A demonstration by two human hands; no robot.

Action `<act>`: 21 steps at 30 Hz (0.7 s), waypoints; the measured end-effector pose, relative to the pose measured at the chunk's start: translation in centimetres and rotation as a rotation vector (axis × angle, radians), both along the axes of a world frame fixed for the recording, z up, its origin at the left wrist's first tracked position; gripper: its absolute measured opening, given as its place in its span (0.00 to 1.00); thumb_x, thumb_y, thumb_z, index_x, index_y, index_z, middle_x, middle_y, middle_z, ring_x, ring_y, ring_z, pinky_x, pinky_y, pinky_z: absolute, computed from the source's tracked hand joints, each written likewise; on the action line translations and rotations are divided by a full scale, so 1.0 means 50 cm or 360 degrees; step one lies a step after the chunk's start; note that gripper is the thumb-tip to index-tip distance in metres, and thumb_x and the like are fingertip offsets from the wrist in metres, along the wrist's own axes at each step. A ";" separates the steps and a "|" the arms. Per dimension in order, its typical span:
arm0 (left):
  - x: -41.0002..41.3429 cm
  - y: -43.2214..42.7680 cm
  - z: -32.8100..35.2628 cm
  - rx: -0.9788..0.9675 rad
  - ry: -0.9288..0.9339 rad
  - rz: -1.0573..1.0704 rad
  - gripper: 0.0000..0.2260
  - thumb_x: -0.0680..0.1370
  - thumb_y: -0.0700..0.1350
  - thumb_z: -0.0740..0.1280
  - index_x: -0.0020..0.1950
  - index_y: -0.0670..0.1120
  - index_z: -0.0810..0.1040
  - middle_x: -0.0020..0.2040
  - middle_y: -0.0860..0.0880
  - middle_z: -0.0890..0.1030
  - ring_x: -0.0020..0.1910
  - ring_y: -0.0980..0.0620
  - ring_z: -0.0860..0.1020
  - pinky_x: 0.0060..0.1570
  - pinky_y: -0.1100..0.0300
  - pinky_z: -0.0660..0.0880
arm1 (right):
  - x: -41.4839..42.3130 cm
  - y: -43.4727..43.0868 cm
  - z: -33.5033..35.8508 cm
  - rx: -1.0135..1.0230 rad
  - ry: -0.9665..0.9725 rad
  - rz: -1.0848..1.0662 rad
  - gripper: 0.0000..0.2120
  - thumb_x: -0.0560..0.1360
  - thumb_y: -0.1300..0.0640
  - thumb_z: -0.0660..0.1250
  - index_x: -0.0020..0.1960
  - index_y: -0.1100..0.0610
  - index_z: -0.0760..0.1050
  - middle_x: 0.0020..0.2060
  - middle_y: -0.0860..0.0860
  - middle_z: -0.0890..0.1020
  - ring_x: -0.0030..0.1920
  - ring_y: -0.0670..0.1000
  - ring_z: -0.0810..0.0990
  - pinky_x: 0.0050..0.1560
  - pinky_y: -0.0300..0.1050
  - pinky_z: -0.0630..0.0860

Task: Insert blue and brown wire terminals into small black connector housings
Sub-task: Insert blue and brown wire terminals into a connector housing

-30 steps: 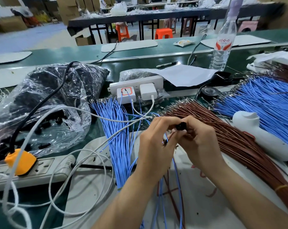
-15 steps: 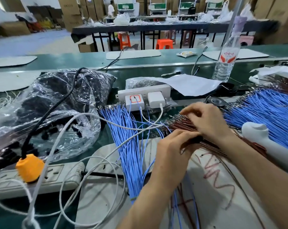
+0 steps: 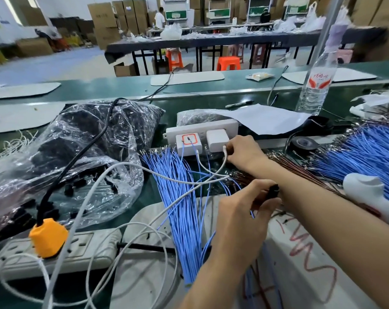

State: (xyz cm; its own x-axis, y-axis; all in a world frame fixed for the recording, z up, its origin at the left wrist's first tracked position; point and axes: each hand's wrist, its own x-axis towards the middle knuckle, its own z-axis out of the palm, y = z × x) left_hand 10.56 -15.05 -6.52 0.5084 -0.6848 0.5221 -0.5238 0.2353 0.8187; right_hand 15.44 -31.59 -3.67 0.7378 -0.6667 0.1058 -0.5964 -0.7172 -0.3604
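Far left, crinkled clear plastic bag, lumpy with black parts. Centre, a fan of thin glossy blue wires; right, brown wires with metal tips. Left hand near centre, pinching a small black connector housing. Right hand stretched far, fingers curled by the white charger — grasp unclear. Red scrawl on the white mat — unreadable.

A black connector housing is pinched by the left hand; the right hand is held just beside a white charger.
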 end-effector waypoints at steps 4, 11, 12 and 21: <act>-0.003 0.000 0.000 -0.0028 -0.0008 0.0033 0.08 0.75 0.41 0.71 0.54 0.46 0.80 0.41 0.54 0.84 0.39 0.62 0.80 0.44 0.68 0.77 | 0.001 -0.002 0.006 0.0073 0.0025 -0.0009 0.08 0.77 0.58 0.65 0.49 0.61 0.80 0.48 0.61 0.82 0.52 0.61 0.79 0.48 0.46 0.73; 0.002 0.000 0.005 -0.0025 0.0017 0.0080 0.09 0.75 0.41 0.70 0.54 0.47 0.80 0.41 0.54 0.84 0.39 0.59 0.81 0.43 0.62 0.78 | 0.009 0.001 0.008 0.0041 0.0078 0.0006 0.11 0.78 0.58 0.61 0.54 0.63 0.78 0.50 0.62 0.81 0.52 0.62 0.78 0.49 0.50 0.75; 0.002 0.001 0.005 -0.0027 0.0009 0.0097 0.09 0.75 0.41 0.70 0.54 0.47 0.81 0.40 0.55 0.84 0.39 0.59 0.81 0.43 0.63 0.78 | 0.010 0.004 0.008 0.0016 0.0086 0.0004 0.11 0.78 0.59 0.61 0.54 0.63 0.78 0.51 0.62 0.80 0.52 0.63 0.78 0.50 0.50 0.75; 0.003 0.004 0.009 -0.0089 -0.0034 0.0229 0.06 0.75 0.45 0.69 0.51 0.47 0.79 0.39 0.54 0.83 0.39 0.58 0.81 0.42 0.57 0.79 | 0.014 0.027 0.000 -0.0022 0.0162 -0.0106 0.12 0.78 0.66 0.57 0.58 0.64 0.76 0.58 0.63 0.76 0.58 0.65 0.75 0.53 0.51 0.73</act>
